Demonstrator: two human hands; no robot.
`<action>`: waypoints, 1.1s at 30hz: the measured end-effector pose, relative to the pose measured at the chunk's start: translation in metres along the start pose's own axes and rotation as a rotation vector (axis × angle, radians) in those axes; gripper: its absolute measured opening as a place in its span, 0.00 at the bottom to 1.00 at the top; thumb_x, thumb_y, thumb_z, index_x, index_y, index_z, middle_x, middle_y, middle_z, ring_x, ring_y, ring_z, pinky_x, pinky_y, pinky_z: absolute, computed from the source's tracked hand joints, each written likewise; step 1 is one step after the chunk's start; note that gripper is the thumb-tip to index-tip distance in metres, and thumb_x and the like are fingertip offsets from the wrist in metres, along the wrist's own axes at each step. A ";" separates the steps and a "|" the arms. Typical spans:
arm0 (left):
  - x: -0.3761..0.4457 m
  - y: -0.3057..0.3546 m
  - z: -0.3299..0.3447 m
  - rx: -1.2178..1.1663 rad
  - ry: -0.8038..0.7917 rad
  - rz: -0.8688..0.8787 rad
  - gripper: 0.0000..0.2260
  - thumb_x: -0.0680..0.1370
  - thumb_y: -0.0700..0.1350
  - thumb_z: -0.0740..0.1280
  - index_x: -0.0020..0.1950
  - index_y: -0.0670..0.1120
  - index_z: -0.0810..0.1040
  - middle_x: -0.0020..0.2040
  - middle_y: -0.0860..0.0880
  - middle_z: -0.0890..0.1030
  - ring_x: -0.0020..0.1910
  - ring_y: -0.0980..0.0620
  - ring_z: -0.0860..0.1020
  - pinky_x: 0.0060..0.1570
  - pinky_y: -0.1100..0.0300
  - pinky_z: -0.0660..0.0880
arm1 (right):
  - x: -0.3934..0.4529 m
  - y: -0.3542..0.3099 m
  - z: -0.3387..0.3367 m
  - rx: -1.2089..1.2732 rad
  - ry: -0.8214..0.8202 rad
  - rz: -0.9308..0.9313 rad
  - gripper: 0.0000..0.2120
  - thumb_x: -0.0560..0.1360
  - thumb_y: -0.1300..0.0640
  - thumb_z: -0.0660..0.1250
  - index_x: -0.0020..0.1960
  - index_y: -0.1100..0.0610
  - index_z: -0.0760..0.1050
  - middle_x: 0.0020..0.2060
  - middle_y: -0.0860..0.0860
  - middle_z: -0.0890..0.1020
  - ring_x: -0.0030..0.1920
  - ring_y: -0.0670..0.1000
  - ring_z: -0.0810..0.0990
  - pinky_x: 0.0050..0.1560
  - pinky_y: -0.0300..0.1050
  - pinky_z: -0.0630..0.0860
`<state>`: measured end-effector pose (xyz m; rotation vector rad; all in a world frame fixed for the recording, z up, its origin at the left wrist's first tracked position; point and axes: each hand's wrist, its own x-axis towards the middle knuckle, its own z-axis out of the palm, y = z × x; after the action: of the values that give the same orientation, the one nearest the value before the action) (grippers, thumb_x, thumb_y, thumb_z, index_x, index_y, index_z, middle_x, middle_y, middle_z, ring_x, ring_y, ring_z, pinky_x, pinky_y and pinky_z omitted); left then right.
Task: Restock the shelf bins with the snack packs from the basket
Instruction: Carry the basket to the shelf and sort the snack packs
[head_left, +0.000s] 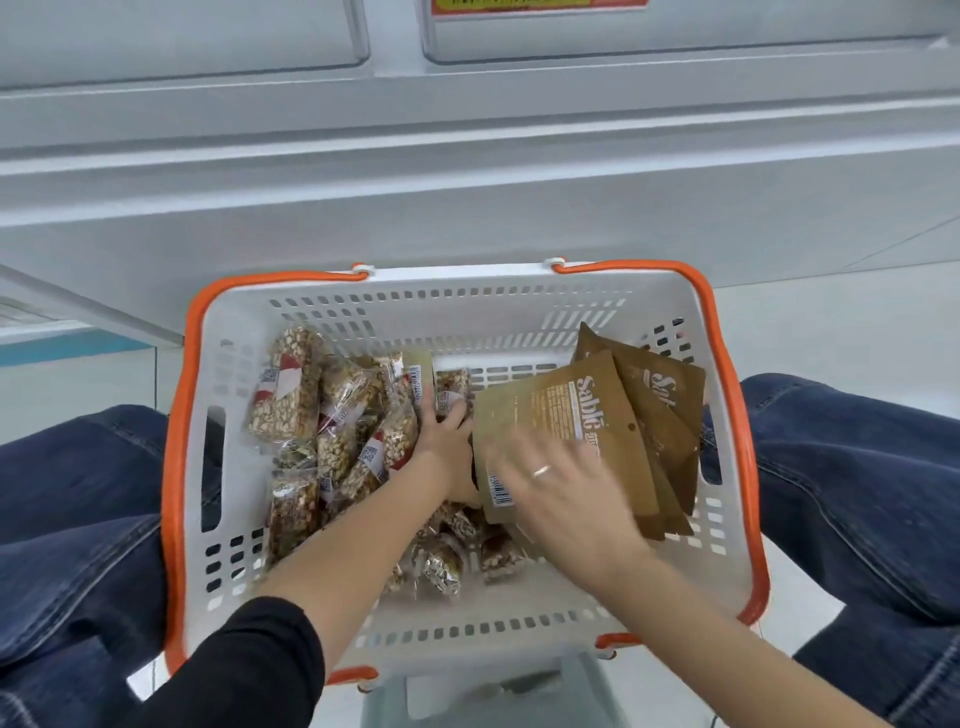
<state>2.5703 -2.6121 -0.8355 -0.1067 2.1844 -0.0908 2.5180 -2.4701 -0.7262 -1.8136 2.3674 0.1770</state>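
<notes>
The flat brown paper pouches printed "Sablé" (587, 431) lie fanned in a stack along the right side of the white perforated plastic basket with orange handles (467, 631), leaning toward its far right corner. The clear-wrapped nut-brittle snack packs (322, 431) are heaped along the left side and spill across the floor of the basket toward its near edge.

My right hand (561, 493) lies palm down over the near left corner of the top pouch, wrist bent inward, forearm coming in across the near right corner of the basket. Its fingers are spread apart and blurred, so I think they rest on the pouch rather than clamp it, but I cannot tell for sure. A pale ring (541, 471) sits on one finger.

My left hand (441, 441) reaches in from the near left corner, forearm straight, black sleeve (234, 670) pushed up to the elbow. It is wedged between the clear packs and the left edge of the pouches, fingers together and pointing toward the far wall, their tips touching a clear pack there.

My knees in blue denim (78, 519) flank the basket on both sides, and grey-white shelving (467, 156) stands beyond its far edge.
</notes>
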 end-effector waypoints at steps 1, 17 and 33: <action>-0.001 0.001 0.001 0.006 -0.023 -0.023 0.42 0.71 0.73 0.53 0.78 0.54 0.44 0.78 0.46 0.41 0.72 0.34 0.32 0.52 0.20 0.31 | 0.002 -0.009 0.016 -0.039 -0.144 -0.156 0.43 0.65 0.50 0.75 0.75 0.55 0.60 0.73 0.56 0.63 0.70 0.60 0.65 0.65 0.61 0.67; -0.058 -0.011 0.001 -0.017 -0.053 -0.044 0.40 0.75 0.72 0.46 0.78 0.47 0.48 0.78 0.41 0.43 0.74 0.37 0.53 0.72 0.42 0.48 | 0.084 -0.004 0.066 0.400 -0.394 0.198 0.28 0.79 0.54 0.57 0.77 0.52 0.53 0.76 0.55 0.56 0.76 0.57 0.55 0.74 0.58 0.54; -0.105 -0.088 0.034 -0.479 0.880 -0.246 0.13 0.73 0.44 0.64 0.56 0.43 0.79 0.58 0.44 0.79 0.61 0.42 0.74 0.61 0.47 0.69 | 0.134 -0.041 0.082 0.839 -0.471 0.305 0.19 0.78 0.49 0.60 0.37 0.61 0.77 0.35 0.56 0.79 0.35 0.54 0.78 0.39 0.44 0.75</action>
<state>2.6627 -2.6883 -0.7610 -0.7217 3.0183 0.3088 2.5271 -2.5928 -0.8324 -0.9029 1.9185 -0.2878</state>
